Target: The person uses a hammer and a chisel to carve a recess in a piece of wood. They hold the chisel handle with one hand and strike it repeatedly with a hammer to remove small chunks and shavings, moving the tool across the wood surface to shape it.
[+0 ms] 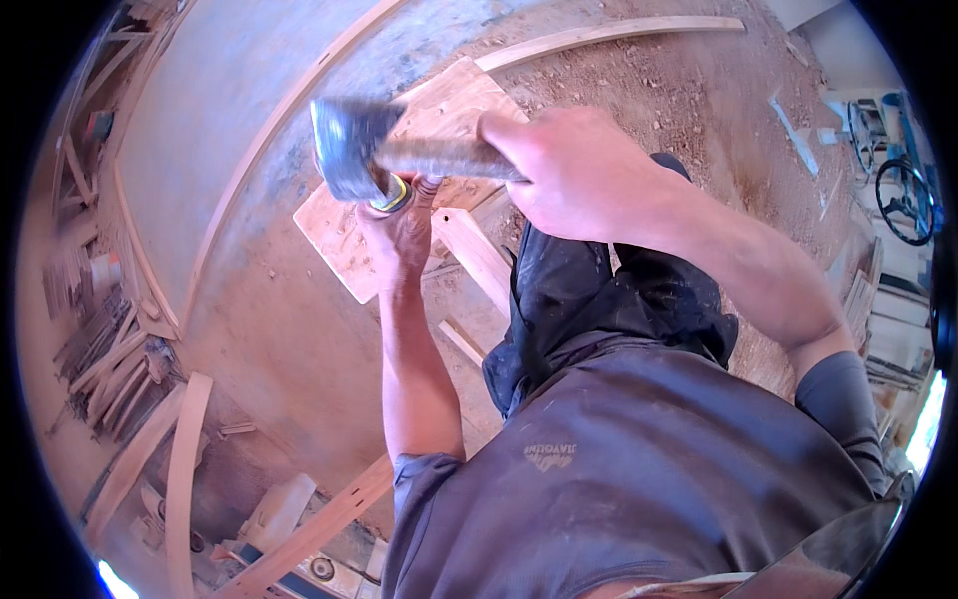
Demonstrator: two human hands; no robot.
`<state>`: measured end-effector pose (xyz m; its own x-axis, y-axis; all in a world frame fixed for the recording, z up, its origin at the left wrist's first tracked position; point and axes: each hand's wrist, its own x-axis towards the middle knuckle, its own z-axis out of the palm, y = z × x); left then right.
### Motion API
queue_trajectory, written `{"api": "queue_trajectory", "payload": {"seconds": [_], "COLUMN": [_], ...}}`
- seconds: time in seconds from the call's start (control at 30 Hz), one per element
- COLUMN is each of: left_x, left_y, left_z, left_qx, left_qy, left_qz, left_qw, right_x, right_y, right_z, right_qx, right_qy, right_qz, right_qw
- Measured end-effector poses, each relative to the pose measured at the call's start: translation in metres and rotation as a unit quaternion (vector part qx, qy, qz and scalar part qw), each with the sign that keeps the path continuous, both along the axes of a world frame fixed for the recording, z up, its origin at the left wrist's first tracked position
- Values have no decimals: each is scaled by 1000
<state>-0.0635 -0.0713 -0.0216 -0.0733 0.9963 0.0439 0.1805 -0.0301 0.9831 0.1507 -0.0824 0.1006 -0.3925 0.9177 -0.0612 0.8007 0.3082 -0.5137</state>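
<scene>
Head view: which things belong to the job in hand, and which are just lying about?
In use:
metal-headed tool, in the right hand
yellow-ringed piece, in the left hand
wooden board, beneath the hands

Seemingly just lying about:
curved strip at top
curved strip at lower left
wood scraps at far left

Dark grey shirt [639, 469], pale chest print [551, 457], black trousers [564, 285]

One right hand [564, 175] and one left hand [401, 240] are counted, with one hatchet [349, 150] and one yellow-ringed tool handle [398, 196]. One rectangular board [334, 245], one plank with a hole [479, 262] and one dark steering wheel [904, 204] are seen. Two long curved timbers [261, 145] are found beyond the hands; the offcuts [115, 374] piled at the left cannot be reliably counted.
</scene>
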Motion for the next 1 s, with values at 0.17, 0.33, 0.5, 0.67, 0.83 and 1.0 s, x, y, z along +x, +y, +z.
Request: {"api": "queue_trajectory", "payload": {"seconds": [0.17,0.33,0.5,0.67,0.83,1.0], "left_x": [-10,-17,-11,-19,-15,1], "left_y": [-6,-2,-1,0,9,0], "left_z": [13,-19,-15,-24,-23,-29], "left_qx": [-56,-2,-15,18,-37,-13], "left_qy": [-18,-23,1,41,-33,-78], "left_qz": [-11,-23,-41,-37,24,45], "left_qw": [998,999,999,998,998,996], "right_x": [-22,-28,-13,-22,-9,32], "right_y": [-3,-4,-13,-11,-16,-69], "right_z": [65,15,-1,1,-35,-103], "right_qx": [219,-109,3,-109,-102,-193], "right_qy": [235,-144,-32,-49,18,187], "right_qz": [-100,13,-9,-11,-42,-220], "right_qw": [942,984,999,993,994,938]}}
